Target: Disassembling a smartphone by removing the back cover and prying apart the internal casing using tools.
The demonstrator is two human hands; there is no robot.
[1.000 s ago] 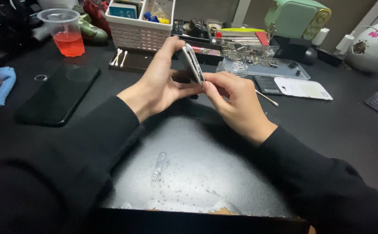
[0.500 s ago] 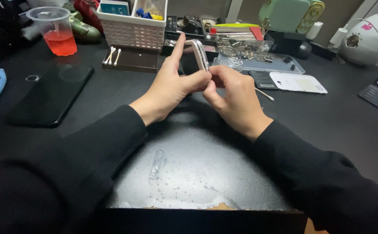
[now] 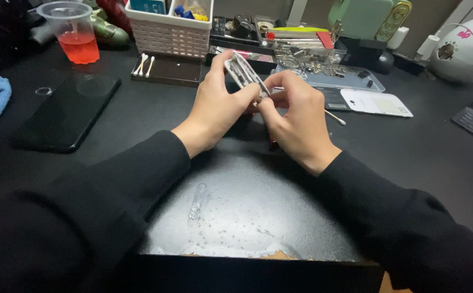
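My left hand (image 3: 217,106) holds a small silver phone body (image 3: 244,73) up on edge above the black mat (image 3: 247,211), thumb and fingers around its lower part. My right hand (image 3: 296,116) pinches the same phone at its lower right edge, fingers curled close against the left thumb. Both arms wear black sleeves. What lies under the hands is hidden.
A black phone (image 3: 65,111) lies at left, with a cup of red liquid (image 3: 76,32) behind it. A white basket (image 3: 168,30), cotton swabs (image 3: 144,65), a parts tray (image 3: 323,73) and a white phone cover (image 3: 377,102) stand at the back. A small clear tube (image 3: 197,201) lies on the mat.
The phone body has tilted and dropped slightly, showing more of its inner face. Both hands have shifted with it, staying closed on it.
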